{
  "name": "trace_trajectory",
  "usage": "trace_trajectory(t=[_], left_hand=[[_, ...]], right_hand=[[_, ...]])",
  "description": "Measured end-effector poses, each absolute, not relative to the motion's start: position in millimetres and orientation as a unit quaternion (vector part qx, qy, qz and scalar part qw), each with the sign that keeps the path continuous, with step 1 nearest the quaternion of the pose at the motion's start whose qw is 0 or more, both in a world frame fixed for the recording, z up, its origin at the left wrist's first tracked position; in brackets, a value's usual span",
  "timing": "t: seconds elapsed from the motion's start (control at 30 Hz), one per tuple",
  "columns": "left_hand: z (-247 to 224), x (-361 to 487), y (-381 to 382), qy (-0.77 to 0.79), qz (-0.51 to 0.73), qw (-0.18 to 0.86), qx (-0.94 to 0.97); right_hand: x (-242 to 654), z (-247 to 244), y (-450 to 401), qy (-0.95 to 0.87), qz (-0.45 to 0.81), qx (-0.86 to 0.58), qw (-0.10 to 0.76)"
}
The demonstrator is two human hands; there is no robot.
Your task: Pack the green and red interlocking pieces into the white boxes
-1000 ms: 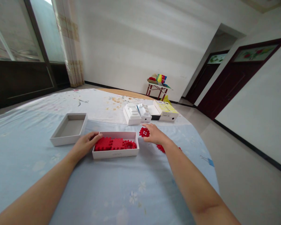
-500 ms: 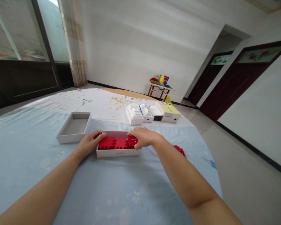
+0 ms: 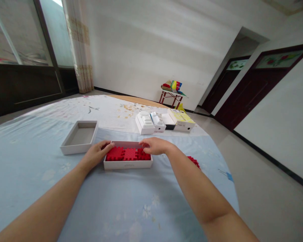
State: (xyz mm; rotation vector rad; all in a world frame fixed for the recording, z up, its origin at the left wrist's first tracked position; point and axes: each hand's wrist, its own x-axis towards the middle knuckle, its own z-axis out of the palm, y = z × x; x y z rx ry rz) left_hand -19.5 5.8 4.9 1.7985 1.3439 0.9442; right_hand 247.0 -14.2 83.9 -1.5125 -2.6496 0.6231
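Observation:
A white open box (image 3: 128, 165) stands in front of me, filled along its length with red notched plastic pieces (image 3: 130, 154). At its left end my left hand (image 3: 99, 153) grips the box, with the thumb over the rim and the other fingers mostly hidden. Above the right end hovers my right hand (image 3: 154, 146), its fingers bent and somewhat apart over the rightmost red piece (image 3: 143, 154). Nothing shows between those fingers. Beyond my right forearm lies another red piece (image 3: 193, 161), partly covered by the arm.
An empty white box lid (image 3: 80, 134) lies at the left. Farther back are white boxes with stepped white inserts (image 3: 145, 121) and a yellow-and-white box (image 3: 183, 121). A floral cloth (image 3: 111, 208) covers the round table, with a blue tag (image 3: 229, 176) near its right edge.
The red piece that my right hand was holding tilted now lies flat in the box's right end. My right fingers have loosened and drawn slightly back. My left hand has stayed put.

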Motion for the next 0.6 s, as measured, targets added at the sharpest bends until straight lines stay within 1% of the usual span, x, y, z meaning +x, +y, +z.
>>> trace_trajectory(t=[0.17, 0.27, 0.33, 0.43, 0.5, 0.6], left_hand=[[5, -20, 7, 0.522, 0.358, 0.349, 0.691], [5, -20, 7, 0.525, 0.357, 0.351, 0.689], [5, -20, 7, 0.526, 0.354, 0.351, 0.689], [6, -20, 6, 0.534, 0.345, 0.342, 0.693], [7, -20, 6, 0.539, 0.34, 0.331, 0.696], [10, -19, 6, 0.545, 0.336, 0.323, 0.697]], right_hand=[[242, 78, -19, -0.859, 0.185, -0.477, 0.013], [244, 77, -24, -0.858, 0.19, -0.475, 0.043], [248, 77, -27, -0.853, 0.185, -0.478, 0.096], [265, 76, -33, -0.823, 0.165, -0.5, 0.212], [283, 73, -37, -0.793, 0.153, -0.522, 0.274], [317, 67, -43, -0.755, 0.134, -0.559, 0.316]])
